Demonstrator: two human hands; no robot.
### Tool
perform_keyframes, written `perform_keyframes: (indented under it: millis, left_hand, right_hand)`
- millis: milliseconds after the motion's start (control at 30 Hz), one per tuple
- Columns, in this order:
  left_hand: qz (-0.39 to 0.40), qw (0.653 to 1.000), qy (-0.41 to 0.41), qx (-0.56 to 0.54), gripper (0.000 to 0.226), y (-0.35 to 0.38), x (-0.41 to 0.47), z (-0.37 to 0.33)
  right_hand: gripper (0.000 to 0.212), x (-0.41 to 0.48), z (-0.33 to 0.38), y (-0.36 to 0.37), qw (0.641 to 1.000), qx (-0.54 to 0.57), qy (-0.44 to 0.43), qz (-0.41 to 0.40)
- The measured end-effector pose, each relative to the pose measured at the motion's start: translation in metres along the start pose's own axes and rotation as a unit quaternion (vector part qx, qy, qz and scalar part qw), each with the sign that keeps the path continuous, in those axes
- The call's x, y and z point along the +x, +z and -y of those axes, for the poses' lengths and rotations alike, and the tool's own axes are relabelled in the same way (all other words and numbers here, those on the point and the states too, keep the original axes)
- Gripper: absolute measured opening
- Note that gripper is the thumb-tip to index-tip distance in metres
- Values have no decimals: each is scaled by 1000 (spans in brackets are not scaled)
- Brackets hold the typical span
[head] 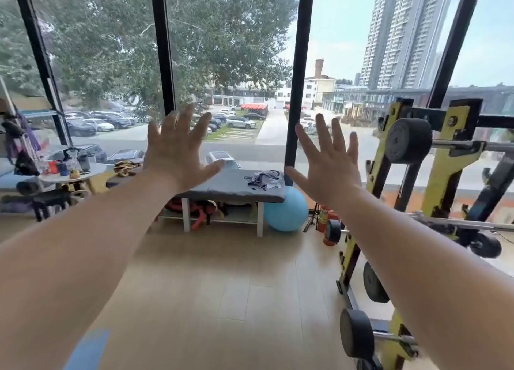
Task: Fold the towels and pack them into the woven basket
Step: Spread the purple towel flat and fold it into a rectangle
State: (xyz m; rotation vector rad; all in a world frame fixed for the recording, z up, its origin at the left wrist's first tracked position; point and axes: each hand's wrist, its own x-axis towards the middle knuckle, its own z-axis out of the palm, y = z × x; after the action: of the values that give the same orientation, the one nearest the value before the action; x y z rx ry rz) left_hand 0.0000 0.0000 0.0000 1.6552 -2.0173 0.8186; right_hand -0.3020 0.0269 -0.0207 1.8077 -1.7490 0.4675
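The left hand (178,150) and the right hand (328,163) were raised side by side and apart, with fingers straight and spread, holding nothing. Beyond them, a crumpled grey towel (264,179) lay at the right end of the padded bench (222,187). A blue exercise ball (288,212) stood just beside that end. Street signage outside the window was too small to read.

We identify this place as a small gym or fitness studio. At the right of the frame stands a yellow-and-black weight rack (442,175) carrying round plates (408,141) and a barbell (459,146). At centre, a blue exercise ball (286,208) sits beside a padded bench (222,186). Full-height windows (236,49) overlook a car park.
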Motion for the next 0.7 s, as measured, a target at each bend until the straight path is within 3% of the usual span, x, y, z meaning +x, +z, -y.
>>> perform_keyframes:
  millis: [300,500,600,700]
  left_hand:
    - [47,998,40,-12,94,148,41,40]
    - [84,994,38,-60,93,271,108,69]
    - [124,990,66,-30,98,329,147,82]
    - [141,987,71,-11,98,382,187,91]
  right_hand:
    - [80,65,39,129,999,19,-12,49]
    - [77,132,63,228,987,-6,19,161]
    - [78,165,77,274,971,2,40,235]
    - [78,199,85,317,966,3,53,254]
